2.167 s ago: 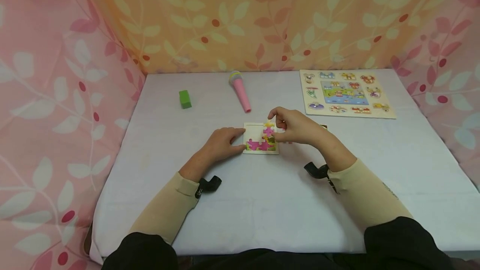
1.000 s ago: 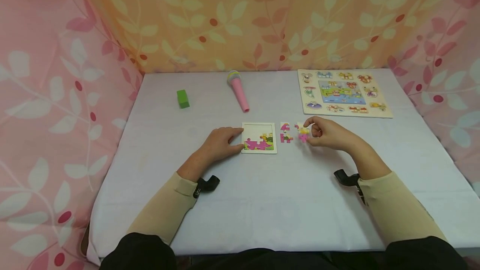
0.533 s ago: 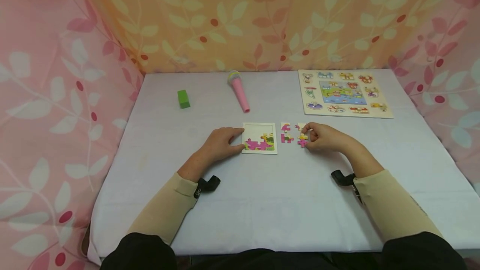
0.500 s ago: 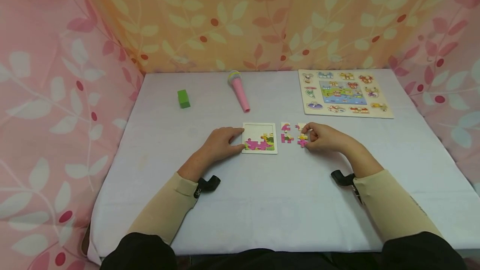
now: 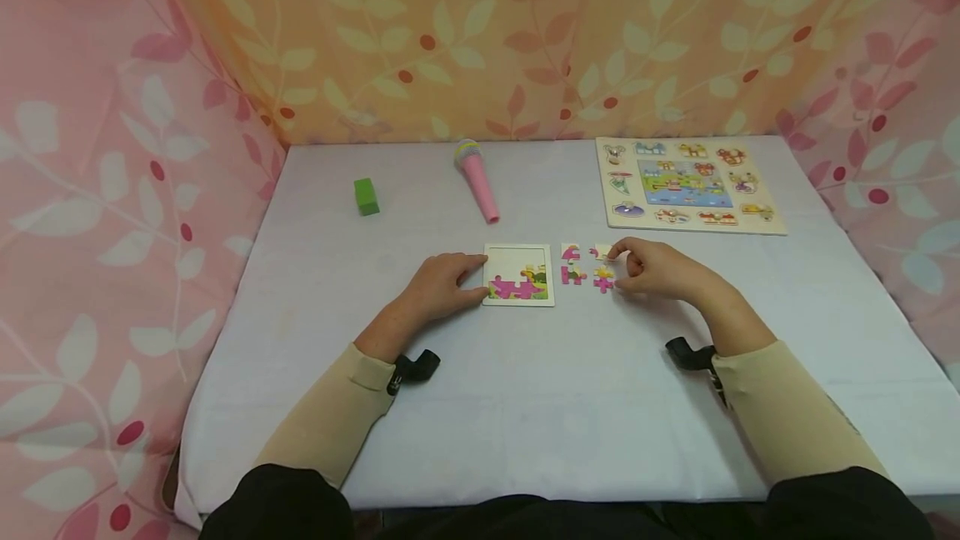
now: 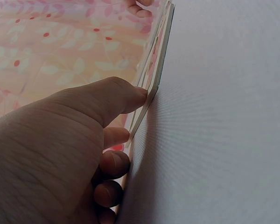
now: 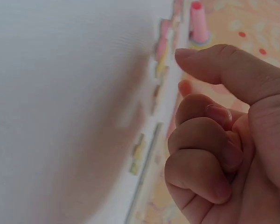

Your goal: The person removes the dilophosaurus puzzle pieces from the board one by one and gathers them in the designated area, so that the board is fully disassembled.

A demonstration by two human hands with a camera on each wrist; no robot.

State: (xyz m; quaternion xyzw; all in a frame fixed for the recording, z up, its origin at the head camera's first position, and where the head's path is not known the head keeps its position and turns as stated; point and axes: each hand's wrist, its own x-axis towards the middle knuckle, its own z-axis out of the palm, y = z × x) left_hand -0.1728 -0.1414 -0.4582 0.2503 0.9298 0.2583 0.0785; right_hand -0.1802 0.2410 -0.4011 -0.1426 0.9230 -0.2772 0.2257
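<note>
A small jigsaw tray [image 5: 512,260] lies at mid-table, with pink and green pieces fitted along its bottom and lower right; its upper part is bare. My left hand [image 5: 444,286] holds the tray's left edge, thumb at the near corner and index finger at the far one; the left wrist view shows the thumb tip on the rim [image 6: 163,51]. Several loose jigsaw pieces [image 5: 572,275] lie right of the tray. My right hand [image 5: 663,271] is just beside a pink and yellow piece [image 5: 603,280], thumb and index finger apart, nothing between them, the other fingers curled.
A pink toy microphone [image 5: 480,186] lies behind the tray. Further left is a green block [image 5: 366,197]. A large wooden peg puzzle board [image 5: 693,219] lies at the back right, near the right hand. Patterned cloth [image 5: 450,23] stands around the table.
The right hand has moved from over the tray to the right. The pink and yellow piece, earlier in the tray, now lies on the table, let go. The left hand stays still.
</note>
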